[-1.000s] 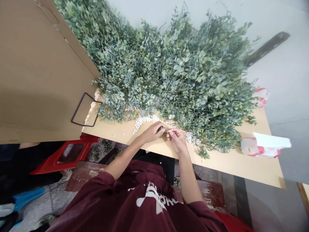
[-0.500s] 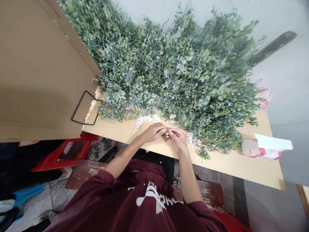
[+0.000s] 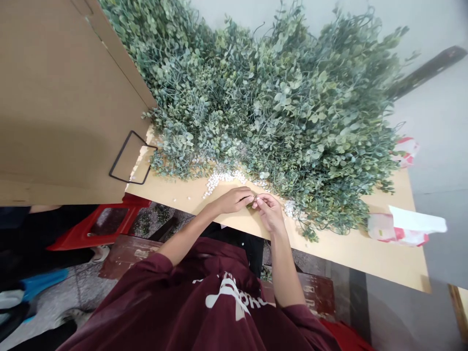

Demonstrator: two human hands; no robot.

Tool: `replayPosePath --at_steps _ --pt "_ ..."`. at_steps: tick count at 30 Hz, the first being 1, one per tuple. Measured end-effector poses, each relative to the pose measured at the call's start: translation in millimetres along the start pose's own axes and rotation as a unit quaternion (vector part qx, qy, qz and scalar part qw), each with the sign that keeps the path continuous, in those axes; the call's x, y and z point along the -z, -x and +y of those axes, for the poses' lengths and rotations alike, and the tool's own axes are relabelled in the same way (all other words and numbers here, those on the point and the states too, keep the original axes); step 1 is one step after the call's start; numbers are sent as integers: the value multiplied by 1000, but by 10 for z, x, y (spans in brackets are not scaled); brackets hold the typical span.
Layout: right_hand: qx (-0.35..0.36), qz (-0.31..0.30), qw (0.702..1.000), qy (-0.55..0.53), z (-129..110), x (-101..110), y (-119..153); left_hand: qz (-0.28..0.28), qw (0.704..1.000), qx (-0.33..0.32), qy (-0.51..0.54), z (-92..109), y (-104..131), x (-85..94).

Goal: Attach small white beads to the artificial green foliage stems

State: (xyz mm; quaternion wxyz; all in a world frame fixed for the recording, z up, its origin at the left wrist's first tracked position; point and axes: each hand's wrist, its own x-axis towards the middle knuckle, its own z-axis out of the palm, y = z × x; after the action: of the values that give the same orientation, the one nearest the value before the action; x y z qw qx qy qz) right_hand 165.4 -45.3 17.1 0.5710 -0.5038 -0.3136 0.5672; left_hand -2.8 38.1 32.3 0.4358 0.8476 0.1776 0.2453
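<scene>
My left hand [image 3: 235, 200] and my right hand [image 3: 269, 212] meet fingertip to fingertip over the front edge of the wooden table [image 3: 376, 253]. Both are closed in a pinch around something small, mostly hidden by the fingers; a bit of green shows between them. Just beyond my hands lie many small white pieces [image 3: 224, 178], with another little cluster [image 3: 289, 208] to the right of my right hand. Behind them a large heap of green leafy stems [image 3: 256, 107] spreads over the table.
A big cardboard box [image 3: 66, 107] stands at the left, with a black wire frame [image 3: 127, 180] by its edge. Red and white packaging [image 3: 383, 228] lies at the right. A red stool [image 3: 109, 219] and part of another person are at lower left.
The camera view has shifted slightly. My hands stay together, with the fingertips a little closer and less of the small thing between them showing.
</scene>
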Motion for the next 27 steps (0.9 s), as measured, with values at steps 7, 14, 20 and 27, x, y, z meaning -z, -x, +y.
replayPosePath --at_steps 7,14,20,27 --pt "-17 0 1000 1 3 8 -9 4 1000 -9 6 -48 -1 -25" --pt "-21 -1 1000 -7 12 16 -15 4 1000 -5 1 -63 -1 -28" --pt "-23 1 1000 0 -12 -9 -8 -3 1000 1 -3 -59 0 -23" --pt "-20 -1 1000 3 -8 -17 -12 2 1000 -3 4 -53 -6 -25"
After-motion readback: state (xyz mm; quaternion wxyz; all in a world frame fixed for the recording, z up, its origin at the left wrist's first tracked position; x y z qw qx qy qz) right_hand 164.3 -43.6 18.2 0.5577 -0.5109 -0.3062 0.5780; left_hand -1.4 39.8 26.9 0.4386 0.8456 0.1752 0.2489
